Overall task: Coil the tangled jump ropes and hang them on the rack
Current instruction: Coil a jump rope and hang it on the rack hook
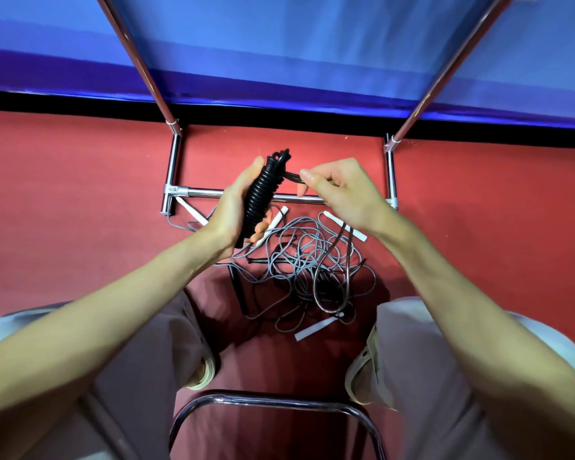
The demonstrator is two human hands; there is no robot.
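Step in hand: black rope bundle (261, 194), tightly wound, glossy, ridged, is clasped in left hand (236, 207) grip; loose end (292, 176) is pinched by right hand (342, 194). Next: end to be tucked, bundle hung on rack (279, 195) behind grip. Grey tangle (306, 260) is left on floor below grip.

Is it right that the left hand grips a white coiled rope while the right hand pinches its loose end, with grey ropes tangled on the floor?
Not quite: in the head view the coiled rope gripped by the left hand is black, not white. The right hand pinches its loose end, and the grey ropes lie tangled on the floor.
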